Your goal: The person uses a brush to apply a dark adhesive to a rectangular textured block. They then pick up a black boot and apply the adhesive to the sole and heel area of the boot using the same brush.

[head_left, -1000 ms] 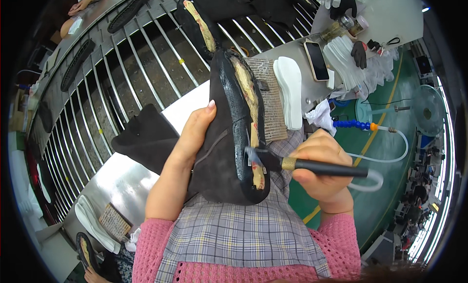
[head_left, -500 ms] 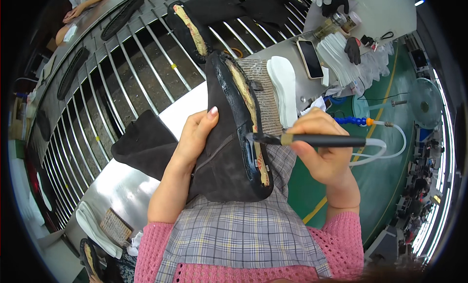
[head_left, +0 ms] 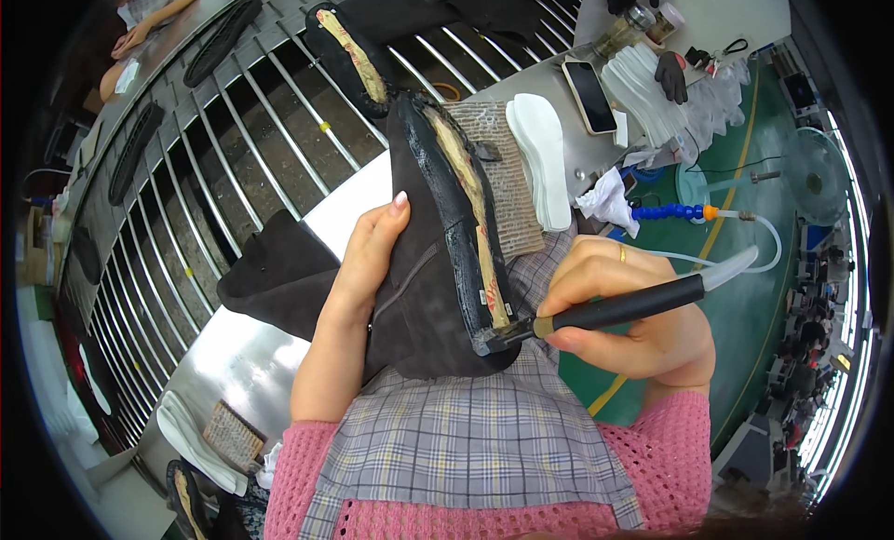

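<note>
My left hand (head_left: 371,247) grips a black suede boot (head_left: 410,298) by its shaft, thumb on top, with its underside turned to the right. Along that underside runs a tan, fibrous insole strip (head_left: 463,172), bordered by a shiny, wet-looking black band. My right hand (head_left: 615,307) is closed round a black-handled brush (head_left: 633,303) with a clear tube at its rear end. The brush tip touches the border at the boot's near end. Beyond lies a second dark boot (head_left: 349,60), its tan strip facing up. Another piece of black suede (head_left: 279,275) spreads left of my forearm.
A metal bar rack (head_left: 270,158) fills the left and far side, with black soles (head_left: 223,42) on it. White insoles (head_left: 538,158), a corrugated pad (head_left: 507,168) and a phone (head_left: 589,95) lie on the right. A blue jointed hose (head_left: 666,212) hangs there. Another person's hands (head_left: 135,39) show far left.
My right hand has drawn the brush down along the border, from the middle of the boot to its near end. The brush handle now tilts up to the right. My left hand keeps its grip.
</note>
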`<state>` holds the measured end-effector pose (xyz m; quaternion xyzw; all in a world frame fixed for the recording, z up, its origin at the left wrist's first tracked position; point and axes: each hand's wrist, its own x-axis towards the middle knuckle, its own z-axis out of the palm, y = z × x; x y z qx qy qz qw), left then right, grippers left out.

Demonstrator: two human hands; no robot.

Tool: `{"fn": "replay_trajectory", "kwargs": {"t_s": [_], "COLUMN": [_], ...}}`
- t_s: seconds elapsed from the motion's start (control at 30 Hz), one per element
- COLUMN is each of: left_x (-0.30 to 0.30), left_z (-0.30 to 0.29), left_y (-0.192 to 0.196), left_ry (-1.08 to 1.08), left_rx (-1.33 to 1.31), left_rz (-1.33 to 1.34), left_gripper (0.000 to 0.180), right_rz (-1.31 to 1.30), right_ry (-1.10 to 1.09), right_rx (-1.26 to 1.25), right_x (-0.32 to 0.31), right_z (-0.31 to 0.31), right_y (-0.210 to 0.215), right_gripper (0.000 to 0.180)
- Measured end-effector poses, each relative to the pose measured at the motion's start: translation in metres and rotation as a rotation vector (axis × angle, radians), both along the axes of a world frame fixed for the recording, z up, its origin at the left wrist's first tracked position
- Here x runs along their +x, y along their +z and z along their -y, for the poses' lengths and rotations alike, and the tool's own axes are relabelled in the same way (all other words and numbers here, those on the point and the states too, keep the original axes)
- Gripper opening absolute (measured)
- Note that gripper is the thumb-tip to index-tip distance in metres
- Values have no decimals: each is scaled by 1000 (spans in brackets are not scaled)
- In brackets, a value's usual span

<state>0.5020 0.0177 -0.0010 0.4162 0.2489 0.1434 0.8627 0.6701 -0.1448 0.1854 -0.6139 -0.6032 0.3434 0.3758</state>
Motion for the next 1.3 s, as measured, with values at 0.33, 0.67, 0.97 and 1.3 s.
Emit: {"fn": "replay_trajectory", "kwargs": {"t_s": [0.33,0.67,0.97,1.3], "left_x": [11,27,33,34], "left_z": [2,3,-5,-3], "left_y": [4,-4,-21,-36], "left_ry": [25,126,40,81], "left_rx": [-100,-341,-411,-447], "left_rz": [-9,116,172,143], "left_gripper": [53,48,45,57], "right_rz": [182,-10,187,2], "right_ry": [-41,-25,-37,-28], "right_rx": [41,-143,24,-192], "right_x": [-1,8,9,17], "right_z": [-14,-15,-34,-38], "right_y": [0,11,-2,6], "right_gripper": [20,12,26,18]}}
